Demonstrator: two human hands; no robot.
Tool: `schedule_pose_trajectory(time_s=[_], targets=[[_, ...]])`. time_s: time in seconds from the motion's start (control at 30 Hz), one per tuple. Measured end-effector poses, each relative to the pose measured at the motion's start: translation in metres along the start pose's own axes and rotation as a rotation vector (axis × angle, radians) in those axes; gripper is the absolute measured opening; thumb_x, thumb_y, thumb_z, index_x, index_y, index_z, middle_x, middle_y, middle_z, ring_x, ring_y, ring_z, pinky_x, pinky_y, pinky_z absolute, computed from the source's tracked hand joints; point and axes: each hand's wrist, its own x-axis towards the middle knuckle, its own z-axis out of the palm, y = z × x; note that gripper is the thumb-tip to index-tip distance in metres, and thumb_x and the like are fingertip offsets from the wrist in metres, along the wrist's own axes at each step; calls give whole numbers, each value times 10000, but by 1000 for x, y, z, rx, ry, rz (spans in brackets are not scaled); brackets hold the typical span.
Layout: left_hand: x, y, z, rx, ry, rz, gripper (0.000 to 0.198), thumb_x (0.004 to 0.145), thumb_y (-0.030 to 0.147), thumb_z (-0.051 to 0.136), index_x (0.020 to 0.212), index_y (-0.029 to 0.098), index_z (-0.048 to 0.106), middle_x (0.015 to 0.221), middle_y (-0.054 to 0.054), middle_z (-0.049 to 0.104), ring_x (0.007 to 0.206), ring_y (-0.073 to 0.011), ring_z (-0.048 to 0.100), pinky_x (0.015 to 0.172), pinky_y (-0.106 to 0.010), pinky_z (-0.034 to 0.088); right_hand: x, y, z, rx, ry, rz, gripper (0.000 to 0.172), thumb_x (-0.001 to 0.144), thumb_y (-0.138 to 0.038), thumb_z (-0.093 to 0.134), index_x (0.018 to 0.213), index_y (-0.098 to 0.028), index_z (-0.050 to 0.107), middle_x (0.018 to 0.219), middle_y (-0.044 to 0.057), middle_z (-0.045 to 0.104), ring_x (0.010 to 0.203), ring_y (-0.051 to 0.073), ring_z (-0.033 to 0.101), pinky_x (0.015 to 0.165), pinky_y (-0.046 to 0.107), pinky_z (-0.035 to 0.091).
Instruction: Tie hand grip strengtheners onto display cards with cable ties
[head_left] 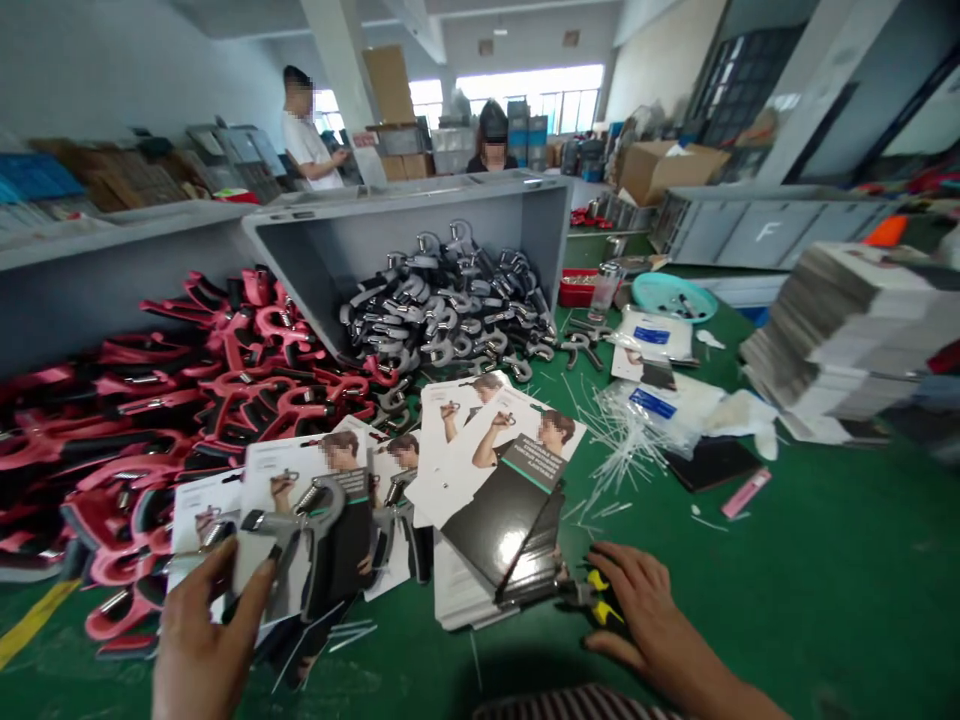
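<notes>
My left hand point(201, 640) grips the lower edge of a printed card point(300, 530) with a grey hand gripper fastened to it, fingers curled over the card near the table's front. My right hand point(637, 620) rests on the green table point(825, 580), fingers closing over a small black and yellow tool point(600, 595) beside a stack of black and white cards point(502, 520). More carded grippers point(397, 510) lie between the hands.
A heap of pink and red hand grippers point(187, 400) fills the left. A tipped grey bin point(420, 240) spills grey grippers point(450, 310). White plastic ties point(622, 430), bags, a teal bowl point(675, 297) and a tall card stack point(847, 340) lie right. Two people stand far behind.
</notes>
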Motion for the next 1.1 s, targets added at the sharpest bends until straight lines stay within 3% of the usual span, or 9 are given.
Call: schedule_pose_trajectory(time_s=[0.07,0.17,0.33,0.43,0.6,0.73,0.8,0.93,1.1], targets=[[-4,-1,8,158,65,158,700,844,628,513,1254,68,603,1337,-254,574,1300,-461,472,1116,-626,298,12,3,-11,40,0,9,600,873,-499,648,1392,-256,470,1400,156,505,1273,335,490,1030,546,446],[-10,29,17,104,108,236,548,902,497,536,1272,96,589,1371,-225,555,1349,-387,447,1158,-536,269,39,25,-35,66,66,27,308,991,-322,487,1283,-230,526,1303,138,540,1226,252,530,1029,450,467],[7,105,43,-145,-250,264,412,922,494,514,1198,212,632,1207,-94,667,1129,-287,608,996,-419,443,97,78,-48,-36,60,23,230,971,-163,419,1118,-170,595,1142,118,587,1006,206,617,880,359,522],[25,128,62,-100,-451,296,396,861,543,582,1038,202,682,948,-60,703,862,-252,639,792,-352,475,127,91,-47,-52,57,8,181,922,-153,462,896,-170,640,929,74,613,811,195,605,732,317,508],[30,123,70,-451,-643,-23,335,820,511,663,752,184,655,592,31,598,546,-124,519,552,-222,378,159,98,-55,20,92,39,236,952,-262,461,834,-182,650,873,60,621,762,187,583,650,283,460],[8,117,67,-682,-523,-326,334,817,490,684,791,161,633,433,73,488,433,-82,428,499,-189,347,185,106,-66,158,159,145,268,961,-369,480,961,-170,658,960,97,653,885,222,608,764,351,479],[-5,118,67,-735,-482,-361,348,789,483,716,885,158,637,430,74,510,417,-84,443,489,-187,356,197,109,-71,255,170,207,299,950,-414,498,937,-160,656,902,90,667,826,218,618,746,358,482],[-21,118,68,-745,-606,-333,528,772,518,721,1144,160,610,489,63,571,364,-80,415,405,-183,297,216,105,-81,511,124,301,393,933,-516,493,927,-153,643,742,47,665,601,165,593,557,296,466],[-20,111,61,-719,-625,-317,544,781,522,717,1163,145,633,490,55,547,412,-82,433,414,-174,320,222,94,-99,793,114,345,397,907,-543,537,977,-157,602,900,73,699,617,121,588,553,260,479]])
